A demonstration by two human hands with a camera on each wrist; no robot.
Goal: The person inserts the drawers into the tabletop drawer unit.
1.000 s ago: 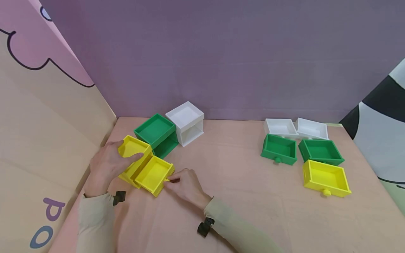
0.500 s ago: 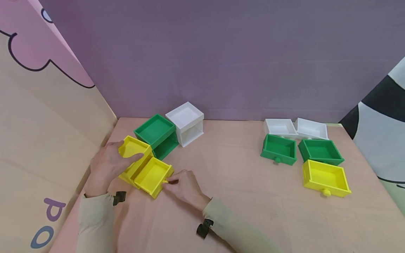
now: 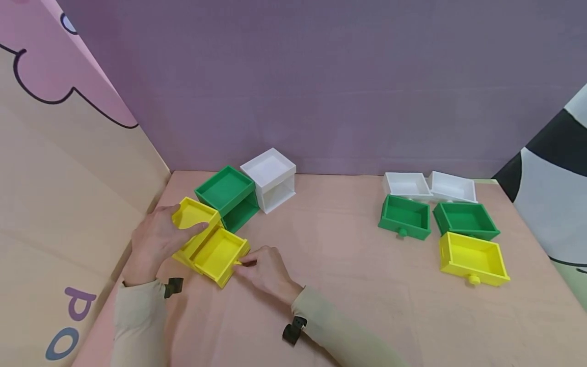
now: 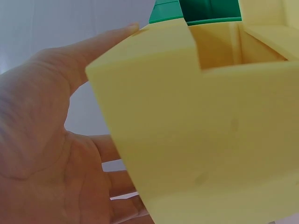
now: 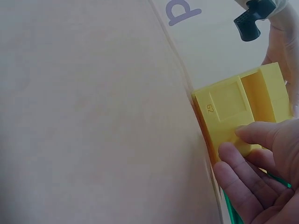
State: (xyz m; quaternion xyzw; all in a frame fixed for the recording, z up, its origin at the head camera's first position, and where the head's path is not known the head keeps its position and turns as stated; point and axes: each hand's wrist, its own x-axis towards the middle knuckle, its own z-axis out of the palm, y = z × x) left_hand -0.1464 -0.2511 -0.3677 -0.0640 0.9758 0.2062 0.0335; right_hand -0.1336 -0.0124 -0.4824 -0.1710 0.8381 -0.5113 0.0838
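Both hands are busy with the same piece: the left hand [image 3: 156,239], thumb spread apart from the fingers, grips the yellow case [image 3: 192,214] across its top and sides, while the right hand [image 3: 270,270] pinches the knob [image 3: 238,263] of the yellow drawer [image 3: 221,252] between thumb and fingers. That drawer stands out from the front of the case, its tray facing up; how far its back reaches inside cannot be told. Just behind the yellow case stands the green case [image 3: 227,193], and beside that the white case [image 3: 268,171], both with openings in front. Well apart, on the right side of the pink tablecloth [image 3: 339,244], five loose drawers lie grouped: two white drawers [image 3: 407,184] at the back, two green drawers [image 3: 405,216] before them, and a second yellow one [image 3: 474,257] nearest, its knob toward the person. Beige sleeves [image 3: 139,311] cover the arms, with a black device [image 3: 293,331] at each wrist. A purple-grey wall [image 3: 321,86] rises behind.
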